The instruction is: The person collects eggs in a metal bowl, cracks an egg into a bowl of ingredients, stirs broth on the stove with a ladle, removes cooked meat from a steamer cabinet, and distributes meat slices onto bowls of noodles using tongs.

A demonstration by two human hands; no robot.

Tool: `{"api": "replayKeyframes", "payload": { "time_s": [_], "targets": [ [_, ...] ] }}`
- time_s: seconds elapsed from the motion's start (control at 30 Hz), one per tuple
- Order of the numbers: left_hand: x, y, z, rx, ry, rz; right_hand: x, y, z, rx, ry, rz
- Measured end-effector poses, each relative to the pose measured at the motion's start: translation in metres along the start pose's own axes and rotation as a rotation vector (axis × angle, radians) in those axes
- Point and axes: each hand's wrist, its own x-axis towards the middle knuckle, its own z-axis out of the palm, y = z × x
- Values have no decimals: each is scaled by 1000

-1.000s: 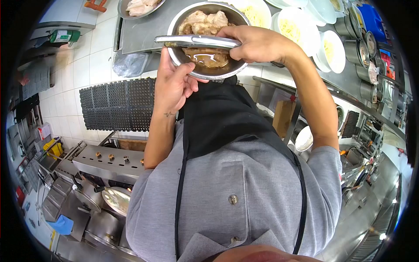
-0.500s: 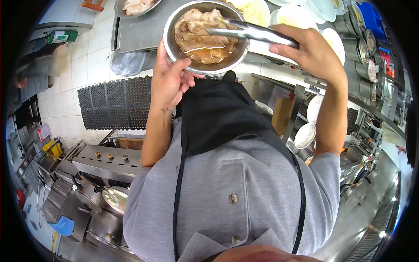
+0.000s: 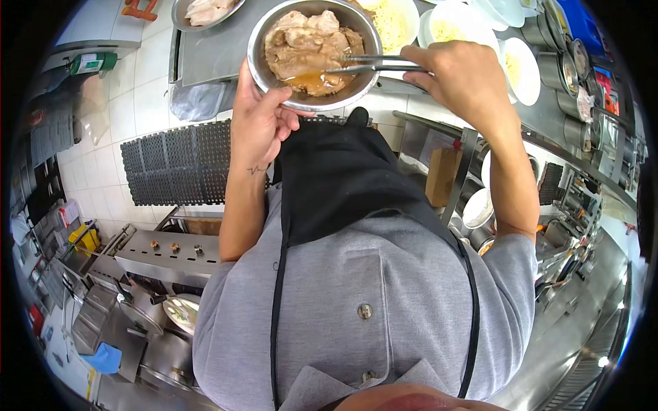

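My left hand (image 3: 264,116) grips the near left rim of a round metal bowl (image 3: 327,105), thumb over the edge. Slices of meat (image 3: 305,42) lie in the bowl in a brown liquid (image 3: 317,83). My right hand (image 3: 456,79) is closed around metal tongs (image 3: 391,67), which reach in over the bowl's right rim. Their tips are at the meat's right side; whether they pinch a slice I cannot tell. White bowls with shredded yellow food (image 3: 389,31) stand just beyond my right hand.
Another metal bowl (image 3: 179,17) with pale meat sits on the steel counter (image 3: 212,51) at the far left. Metal pots (image 3: 548,68) line the right side. A black perforated mat (image 3: 175,164) lies on the tiled floor. A stove (image 3: 164,250) stands at lower left.
The bowl and my left hand have shifted slightly left. My right hand has moved left and turned the tongs, whose two arms now show apart and nearly level.
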Motion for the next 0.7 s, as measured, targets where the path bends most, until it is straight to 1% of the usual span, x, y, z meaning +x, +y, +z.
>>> {"api": "replayKeyframes", "payload": {
  "time_s": [0.03,0.17,0.23,0.27,0.33,0.47,0.53,0.6,0.7],
  "targets": [
    [1,-1,-2,4,1,1,0,-2,1,-27,-5,-36],
    [2,-2,-5,17,36,-17,-2,-9,1,1,4,-46],
    [3,-1,-6,7,22,-11,1,-8,-2,-21,-17,37],
    [4,-1,-6,0,9,-1,2,-6,-3,-21,-17,34],
    [6,1,-6,8,23,-1,3,4,-4,-8,29,95],
    [6,3,-3,31,44,-16,13,18,0,21,95,57],
    [7,2,-4,54,34,-22,19,18,0,19,73,62],
    [8,2,-5,75,25,-28,24,19,1,7,-12,26],
    [7,2,-6,69,42,-28,23,19,-4,14,5,-23]
  ]
}}
